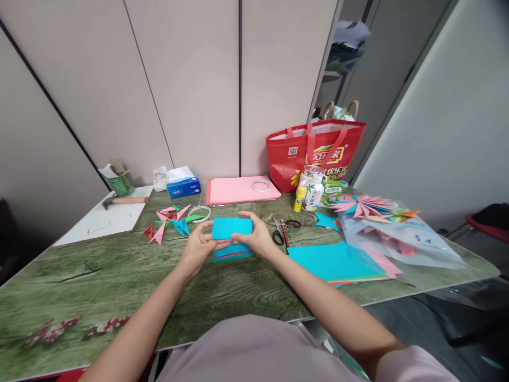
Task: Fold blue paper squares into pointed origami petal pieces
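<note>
Between my two hands is a blue piece of paper [228,227], held up a little over the table. My left hand [198,246] grips its left edge, thumb in front and fingers behind. On the right edge, my right hand [256,237] is closed on the same paper, its thumb across the front. Just below lies a small stack of coloured paper [228,257], blue on top with red and green edges showing; the held paper and my fingers partly cover it. Scissors [277,233] with black handles and a red pencil [285,233] lie right of my right hand.
Folded paper pieces [170,220] and a tape roll [199,214] lie left. Pink sheets [238,191] are at the back, near a red bag [282,164], glue stick [299,200] and white bottle [313,193]. Blue sheets [326,260] lie right; a hammer [127,200] is far left.
</note>
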A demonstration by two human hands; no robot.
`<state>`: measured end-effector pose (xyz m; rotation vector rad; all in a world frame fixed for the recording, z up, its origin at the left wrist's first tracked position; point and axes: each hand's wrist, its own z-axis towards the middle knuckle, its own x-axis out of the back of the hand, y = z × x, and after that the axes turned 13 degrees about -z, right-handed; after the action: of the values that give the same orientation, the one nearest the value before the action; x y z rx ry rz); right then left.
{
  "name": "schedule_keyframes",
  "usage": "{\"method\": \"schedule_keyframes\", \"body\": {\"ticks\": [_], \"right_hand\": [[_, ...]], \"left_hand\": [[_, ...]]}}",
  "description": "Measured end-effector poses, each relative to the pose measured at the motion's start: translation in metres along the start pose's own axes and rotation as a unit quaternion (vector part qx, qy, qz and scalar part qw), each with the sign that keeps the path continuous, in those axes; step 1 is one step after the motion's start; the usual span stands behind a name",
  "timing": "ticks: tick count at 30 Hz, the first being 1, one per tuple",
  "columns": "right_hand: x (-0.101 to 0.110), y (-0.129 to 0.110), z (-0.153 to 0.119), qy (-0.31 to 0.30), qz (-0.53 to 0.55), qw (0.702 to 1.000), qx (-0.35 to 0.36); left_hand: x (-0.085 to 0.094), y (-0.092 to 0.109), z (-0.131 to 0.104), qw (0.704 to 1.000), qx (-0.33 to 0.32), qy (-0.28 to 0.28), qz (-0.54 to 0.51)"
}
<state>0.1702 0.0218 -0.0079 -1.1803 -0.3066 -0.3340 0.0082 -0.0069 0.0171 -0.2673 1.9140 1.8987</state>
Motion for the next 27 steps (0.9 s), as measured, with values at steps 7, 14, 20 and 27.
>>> {"method": "schedule_keyframes", "body": {"ticks": [7,14,20,27], "right_hand": [[-0.001,0.002,-0.001,0.015,-0.018,0.999,0.024],[-0.003,0.009,0.005,-0.052,0.128,0.99,-0.002],[-0.001,0.018,0.01,0.007,0.082,0.997,0.007],[0.002,0.012,0.012,0.035,0.086,0.996,0.003]], "left_hand": [[0.005,-0.006,0.003,1.0,0.003,-0.013,0.024],[0.012,-0.004,0.007,1.0,-0.018,0.01,0.007],[0.01,0.0,0.005,0.999,-0.026,0.019,0.027],[0.012,-0.003,0.006,0.996,-0.013,0.015,0.092]]}}
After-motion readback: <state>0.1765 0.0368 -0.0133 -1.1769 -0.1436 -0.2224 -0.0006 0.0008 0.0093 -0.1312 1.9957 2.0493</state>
